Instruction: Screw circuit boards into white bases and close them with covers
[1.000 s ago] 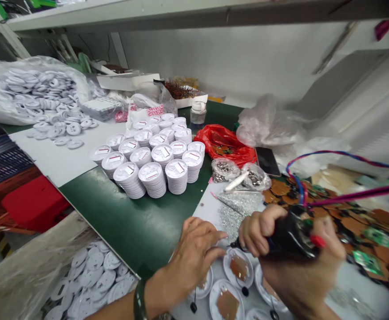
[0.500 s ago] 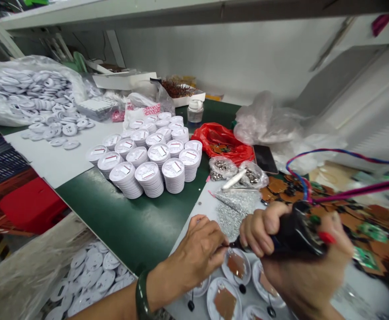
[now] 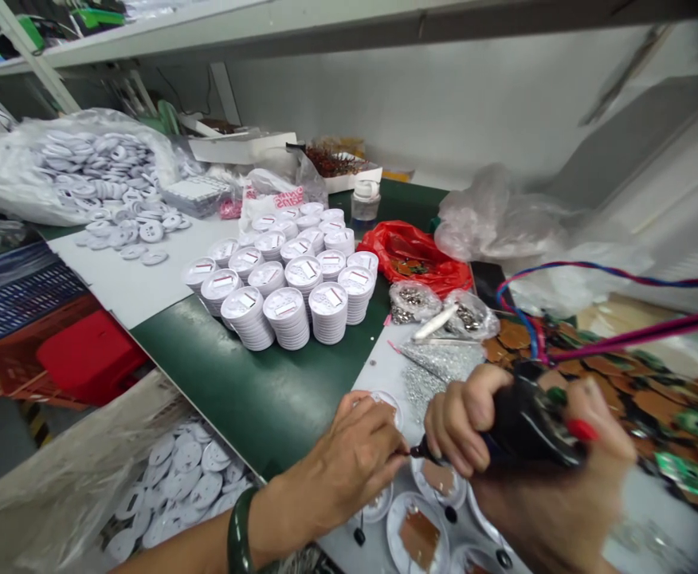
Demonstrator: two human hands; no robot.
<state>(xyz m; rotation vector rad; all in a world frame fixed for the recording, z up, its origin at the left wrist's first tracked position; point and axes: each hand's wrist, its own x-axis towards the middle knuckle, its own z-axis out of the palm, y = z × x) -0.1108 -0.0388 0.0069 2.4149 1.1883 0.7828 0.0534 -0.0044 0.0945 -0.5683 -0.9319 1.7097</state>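
My right hand (image 3: 474,422) is wrapped round a black electric screwdriver (image 3: 522,422) with red and blue cables (image 3: 617,275) running off to the right. Its tip points left toward my left hand (image 3: 354,458), whose fingers are pinched together at the tip; what they pinch is too small to name. A dark green bangle (image 3: 237,538) circles my left wrist. Below both hands lie several white round shells with brown circuit boards (image 3: 417,534) inside. A heap of small silver screws (image 3: 429,371) lies just behind my hands.
Stacks of white round discs (image 3: 289,291) stand on the green table (image 3: 247,391). A red bag (image 3: 414,255), clear bags of metal parts (image 3: 412,299) and loose brown boards (image 3: 653,399) lie at right. A big bag of white discs (image 3: 80,171) sits far left; more discs (image 3: 175,486) lie below the table edge.
My left hand drew in to the screwdriver tip and pinched there. The view shifted a little, so everything sits slightly further right.
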